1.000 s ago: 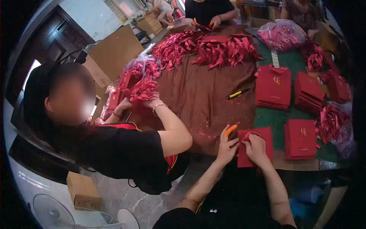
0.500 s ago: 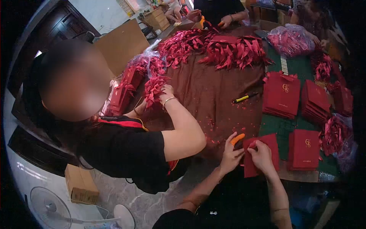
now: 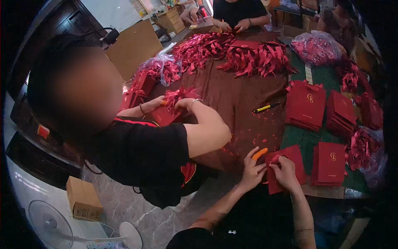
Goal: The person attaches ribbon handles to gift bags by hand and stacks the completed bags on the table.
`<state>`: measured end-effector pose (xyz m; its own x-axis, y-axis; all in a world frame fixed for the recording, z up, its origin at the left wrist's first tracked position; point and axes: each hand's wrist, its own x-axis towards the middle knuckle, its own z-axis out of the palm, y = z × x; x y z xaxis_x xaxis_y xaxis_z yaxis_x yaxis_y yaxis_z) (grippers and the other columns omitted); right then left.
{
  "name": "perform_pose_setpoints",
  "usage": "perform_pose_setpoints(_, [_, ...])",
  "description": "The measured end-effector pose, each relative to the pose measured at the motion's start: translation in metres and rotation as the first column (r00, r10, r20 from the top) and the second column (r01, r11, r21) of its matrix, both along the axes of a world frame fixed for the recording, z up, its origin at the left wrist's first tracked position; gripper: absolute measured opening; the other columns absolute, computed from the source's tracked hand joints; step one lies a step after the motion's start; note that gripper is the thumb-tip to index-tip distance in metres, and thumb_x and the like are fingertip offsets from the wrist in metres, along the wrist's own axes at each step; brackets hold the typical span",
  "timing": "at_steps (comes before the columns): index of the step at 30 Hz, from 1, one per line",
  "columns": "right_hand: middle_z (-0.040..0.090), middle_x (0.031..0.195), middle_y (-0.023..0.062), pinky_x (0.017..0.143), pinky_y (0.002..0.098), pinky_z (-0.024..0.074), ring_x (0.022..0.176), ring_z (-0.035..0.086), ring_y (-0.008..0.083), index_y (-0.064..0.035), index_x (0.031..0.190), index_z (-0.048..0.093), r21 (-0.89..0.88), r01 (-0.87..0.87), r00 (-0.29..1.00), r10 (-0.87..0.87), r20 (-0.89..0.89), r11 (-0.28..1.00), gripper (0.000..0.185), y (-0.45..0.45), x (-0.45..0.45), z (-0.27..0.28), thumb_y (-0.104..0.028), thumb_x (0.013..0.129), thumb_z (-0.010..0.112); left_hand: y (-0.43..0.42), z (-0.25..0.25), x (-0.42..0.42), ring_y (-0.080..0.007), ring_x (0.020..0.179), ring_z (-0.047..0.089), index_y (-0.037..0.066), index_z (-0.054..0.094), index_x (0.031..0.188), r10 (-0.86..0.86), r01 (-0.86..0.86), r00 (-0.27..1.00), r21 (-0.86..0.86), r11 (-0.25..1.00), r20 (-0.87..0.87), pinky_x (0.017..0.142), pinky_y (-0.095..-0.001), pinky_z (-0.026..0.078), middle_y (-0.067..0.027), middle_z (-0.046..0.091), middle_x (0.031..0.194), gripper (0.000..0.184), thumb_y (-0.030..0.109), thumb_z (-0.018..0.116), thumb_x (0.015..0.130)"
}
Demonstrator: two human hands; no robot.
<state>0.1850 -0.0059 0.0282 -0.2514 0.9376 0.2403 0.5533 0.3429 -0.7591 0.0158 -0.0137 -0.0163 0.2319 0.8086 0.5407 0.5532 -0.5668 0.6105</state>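
A red bag [image 3: 295, 159] lies at the near edge of the table, tilted a little. My right hand [image 3: 286, 172] is closed over its upper left part, with fingers pinching red ribbon [image 3: 274, 159] there. At the bag's left edge is my left hand [image 3: 253, 172], an orange cover [image 3: 260, 155] on one raised finger and the other fingers bent toward the bag. What those fingers hold, if anything, is hidden. Just right of the bag stands a stack of red bags [image 3: 328, 164] with gold lettering.
On the left a co-worker [image 3: 207, 135] handles red ribbons and a bag. Another person [image 3: 240, 14] works across the table. Ribbon piles [image 3: 257, 58], a yellow-black cutter [image 3: 267, 108], more stacked bags [image 3: 306, 103] and a plastic bag of ribbons [image 3: 317, 47] lie about.
The co-worker on the left has brought ribbons down over a red bag. The person across has drawn both hands together. My hands stay at the bag, which has tilted slightly.
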Motion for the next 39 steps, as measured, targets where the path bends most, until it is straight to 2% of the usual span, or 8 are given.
perform_pose_setpoints(8, [0.059,0.080,0.0169,0.066,0.0449,0.0456,0.079,0.059,0.0371,-0.0015,0.082,0.055,-0.004,0.096,0.995,-0.096,0.006,0.995,0.012,-0.003,-0.009,0.005,-0.010,0.080,0.064,0.003,-0.008,0.001,-0.0340,0.132,0.034,0.003,0.068,0.083,-0.040,0.042,0.985,-0.009,0.999,0.165,0.105,-0.0459,0.030,-0.0132,0.049,0.135,0.016,0.003,0.074,0.068])
perform_pose_setpoints(13, [0.063,0.082,0.0175,0.070,0.0410,0.0480,0.083,0.062,0.0339,-0.0023,0.087,0.060,-0.413,0.088,0.982,-0.148,-0.117,0.906,0.015,0.000,-0.003,0.017,-0.015,0.081,0.065,0.000,0.007,0.004,-0.0331,0.132,0.035,0.003,0.069,0.086,0.039,-0.007,0.981,-0.167,0.986,0.193,0.106,-0.0418,0.030,-0.0117,0.050,0.133,0.018,0.002,0.074,0.068])
perform_pose_setpoints(20, [0.065,0.089,0.0172,0.076,0.0437,0.0482,0.089,0.063,0.0352,-0.0038,0.090,0.060,-0.289,0.091,0.995,-0.098,-0.010,0.953,0.020,0.002,-0.003,0.013,-0.021,0.081,0.064,0.007,0.015,0.000,-0.0309,0.129,0.039,0.000,0.067,0.090,-0.030,0.063,0.990,-0.238,0.969,0.141,0.105,-0.0424,0.034,-0.0096,0.056,0.124,0.021,0.000,0.072,0.070])
perform_pose_setpoints(25, [0.061,0.082,0.0185,0.071,0.0447,0.0464,0.083,0.059,0.0367,-0.0007,0.087,0.060,0.023,0.138,0.971,-0.130,-0.199,0.990,0.017,-0.012,-0.004,-0.016,-0.016,0.081,0.065,0.002,0.012,0.008,-0.0349,0.124,0.041,0.005,0.067,0.092,0.024,-0.024,1.000,-0.016,1.000,0.001,0.101,-0.0460,0.033,-0.0110,0.056,0.124,0.021,0.004,0.072,0.071])
perform_pose_setpoints(29, [0.060,0.085,0.0202,0.070,0.0447,0.0462,0.082,0.059,0.0377,0.0001,0.089,0.060,0.021,0.249,0.956,-0.242,-0.168,0.968,0.018,-0.021,-0.003,-0.012,-0.016,0.082,0.065,0.004,0.021,0.015,-0.0356,0.126,0.037,0.005,0.067,0.090,0.068,-0.050,0.990,0.136,0.989,-0.126,0.100,-0.0466,0.030,-0.0126,0.056,0.122,0.020,0.003,0.071,0.071])
perform_pose_setpoints(34, [0.058,0.099,0.0227,0.081,0.0439,0.0475,0.095,0.055,0.0386,0.0042,0.100,0.058,0.205,0.294,0.923,-0.333,0.194,0.934,0.024,-0.041,-0.002,-0.004,-0.016,0.086,0.057,0.018,0.016,0.012,-0.0335,0.096,0.058,0.004,0.067,0.095,-0.014,0.069,0.973,0.232,0.970,-0.230,0.083,-0.0431,0.045,-0.0140,0.063,0.107,0.021,0.003,0.067,0.074])
perform_pose_setpoints(36, [0.057,0.109,0.0231,0.088,0.0419,0.0460,0.104,0.052,0.0366,0.0058,0.107,0.058,0.287,0.183,0.896,-0.280,0.344,0.940,0.029,-0.048,0.003,-0.008,-0.013,0.085,0.057,0.022,0.009,0.010,-0.0341,0.082,0.061,0.002,0.067,0.096,-0.044,0.076,0.946,0.089,0.993,-0.320,0.070,-0.0413,0.051,-0.0161,0.064,0.098,0.019,0.003,0.064,0.077])
perform_pose_setpoints(39, [0.060,0.113,0.0190,0.097,0.0420,0.0402,0.107,0.053,0.0347,0.0050,0.105,0.061,0.091,0.201,0.954,-0.216,0.208,0.975,0.027,-0.044,0.010,-0.006,-0.010,0.084,0.056,0.028,0.007,0.002,-0.0323,0.071,0.063,0.002,0.067,0.096,-0.112,0.156,0.950,0.132,0.979,-0.291,0.062,-0.0405,0.052,-0.0154,0.066,0.093,0.016,0.004,0.062,0.081])
